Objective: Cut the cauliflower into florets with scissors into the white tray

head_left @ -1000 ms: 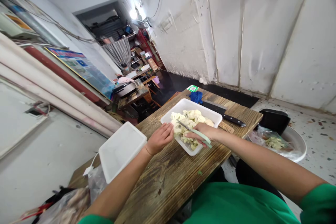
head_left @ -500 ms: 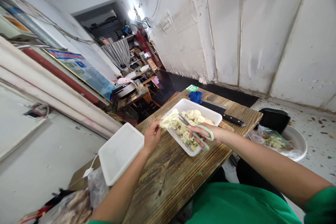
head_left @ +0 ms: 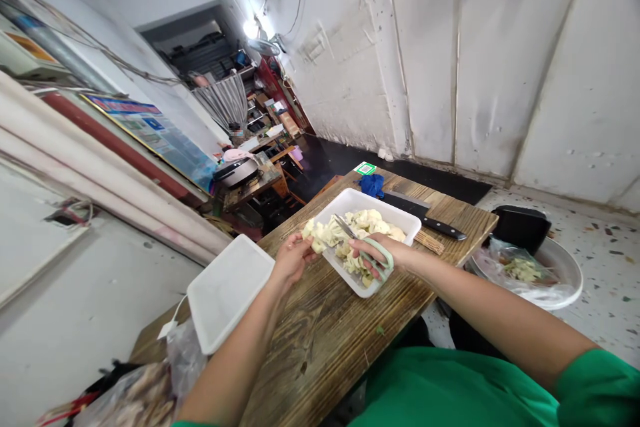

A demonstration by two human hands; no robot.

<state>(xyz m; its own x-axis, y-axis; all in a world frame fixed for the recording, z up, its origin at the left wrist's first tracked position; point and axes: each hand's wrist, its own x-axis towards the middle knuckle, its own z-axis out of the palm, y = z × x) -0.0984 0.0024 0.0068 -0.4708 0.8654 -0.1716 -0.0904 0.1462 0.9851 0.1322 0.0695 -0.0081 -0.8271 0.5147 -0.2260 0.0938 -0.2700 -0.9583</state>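
My left hand (head_left: 293, 257) is closed on a pale piece of cauliflower (head_left: 316, 233) at the left rim of a white plastic tray (head_left: 369, 290). Fingers of my right hand (head_left: 383, 255) go through the light green handles of a pair of scissors (head_left: 381, 267). The metal blades point up and left over the tray, close to the held cauliflower; whether they touch it I cannot tell. Cut cauliflower florets (head_left: 369, 219) lie in the tray beneath.
Beyond the tray lie a black-handled knife (head_left: 445, 228), a blue cloth (head_left: 371, 185) and thin wooden sticks (head_left: 429, 241). A second white tray (head_left: 227, 293) rests at the left. On the right, a round white bin (head_left: 575, 280) holds scraps in plastic.
My right hand has moved a little left with the scissors, and their handles have turned. The cauliflower in my left hand has shifted slightly and tilts differently.
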